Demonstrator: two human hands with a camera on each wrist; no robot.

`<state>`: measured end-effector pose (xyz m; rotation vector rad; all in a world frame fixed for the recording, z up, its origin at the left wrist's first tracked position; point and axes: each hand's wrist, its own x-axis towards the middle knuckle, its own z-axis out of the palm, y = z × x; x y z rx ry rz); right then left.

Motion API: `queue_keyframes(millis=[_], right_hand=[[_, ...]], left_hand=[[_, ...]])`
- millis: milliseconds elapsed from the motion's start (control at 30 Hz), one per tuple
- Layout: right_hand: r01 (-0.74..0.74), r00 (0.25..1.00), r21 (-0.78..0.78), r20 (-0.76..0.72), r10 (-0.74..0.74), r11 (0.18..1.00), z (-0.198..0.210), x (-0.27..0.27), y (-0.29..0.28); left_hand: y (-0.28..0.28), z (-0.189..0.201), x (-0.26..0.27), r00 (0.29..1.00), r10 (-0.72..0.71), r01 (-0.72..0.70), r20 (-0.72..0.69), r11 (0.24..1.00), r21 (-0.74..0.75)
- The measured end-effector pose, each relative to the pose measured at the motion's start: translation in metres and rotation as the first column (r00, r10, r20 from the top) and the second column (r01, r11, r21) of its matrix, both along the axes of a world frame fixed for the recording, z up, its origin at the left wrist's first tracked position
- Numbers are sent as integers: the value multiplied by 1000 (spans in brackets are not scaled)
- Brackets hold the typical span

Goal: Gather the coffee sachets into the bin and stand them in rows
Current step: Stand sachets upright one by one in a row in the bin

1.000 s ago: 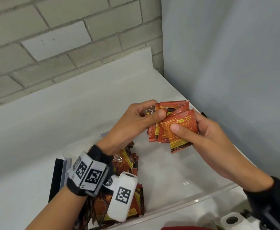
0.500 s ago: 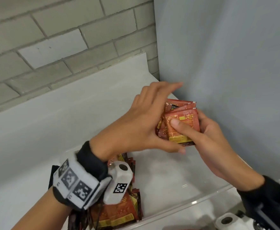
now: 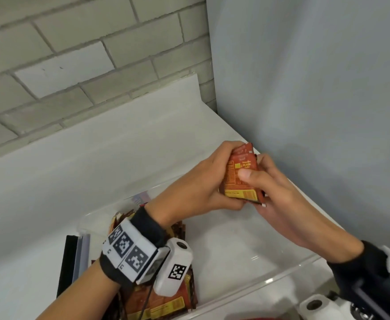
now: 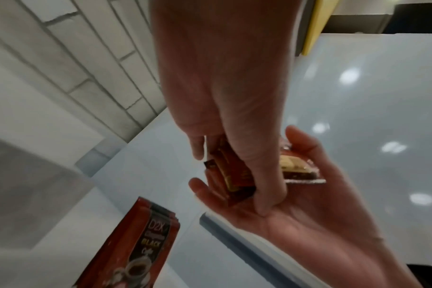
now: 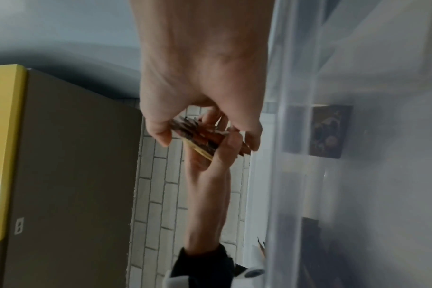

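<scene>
While both hands clamp it, the small stack of glossy red-orange foil coffee sachets point(image 3: 241, 179) sits above the clear plastic bin point(image 3: 270, 279): left hand point(image 3: 201, 183) grip curled round one edge, right hand point(image 3: 279, 192) grip pinching thumb over front. More flat red sachets point(image 3: 159, 306) stand packed at the bin's left end. Smooth white bench point(image 3: 74, 162) beneath, grey brick wall point(image 3: 74, 54) behind.
</scene>
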<state>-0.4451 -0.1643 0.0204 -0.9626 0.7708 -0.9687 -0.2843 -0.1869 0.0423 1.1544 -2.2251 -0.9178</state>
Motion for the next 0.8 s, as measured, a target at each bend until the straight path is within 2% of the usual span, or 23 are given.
queue_keyframes(millis=[100, 200, 300, 533, 700, 800], right_hand=[[-66, 997, 43, 51, 63, 997, 5, 0, 1], [-59, 996, 74, 65, 54, 996, 8, 0, 2], [-31, 999, 78, 33, 29, 996, 7, 0, 2], [-24, 999, 5, -49, 25, 1000, 0, 1, 1], [-64, 995, -27, -78, 62, 998, -2, 1, 0], [-42, 996, -38, -85, 39, 998, -3, 2, 2]], left_hand=[[1, -5, 0, 997, -21, 26, -70, 997, 71], [0, -9, 0, 992, -52, 63, -117, 994, 94], [0, -14, 1, 994, -71, 68, -81, 997, -47], [2, -20, -7, 979, -170, 137, -114, 957, -257], [1, -21, -4, 973, -190, 169, -132, 972, -161], [0, -22, -5, 978, -175, 153, -117, 974, -170]])
